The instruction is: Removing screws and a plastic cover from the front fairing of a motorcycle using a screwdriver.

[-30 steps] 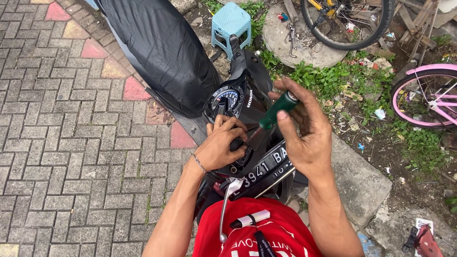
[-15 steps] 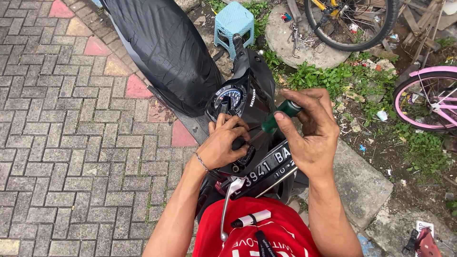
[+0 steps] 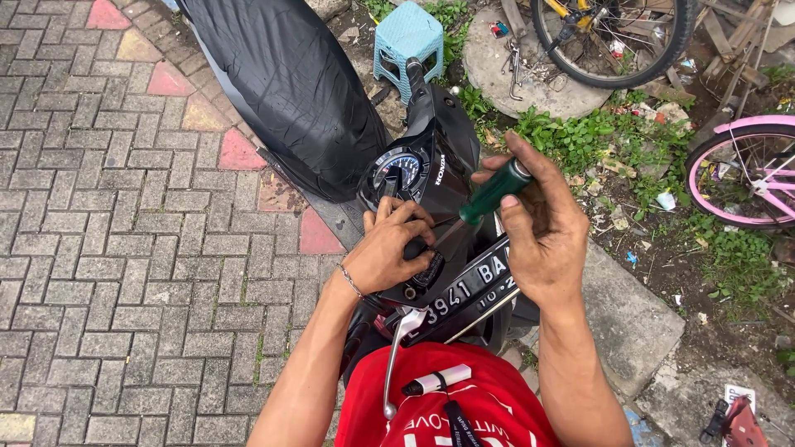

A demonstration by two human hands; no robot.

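The right hand's fingers (image 3: pixel 530 186) wrap the green-handled screwdriver (image 3: pixel 494 192), which has swung down so its shaft now points at the black motorcycle front cover (image 3: pixel 447 190). The left hand's fingers (image 3: pixel 402 223) stay pressed together on that cover, just near the speedometer (image 3: pixel 403 168), so the tool looks ready to engage there

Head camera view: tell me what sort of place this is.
Probably an outdoor roadside repair spot. The right hand holds a green-handled screwdriver over a scooter's front panel, the left hand rests on it, with brick paving and bicycle wheels around.
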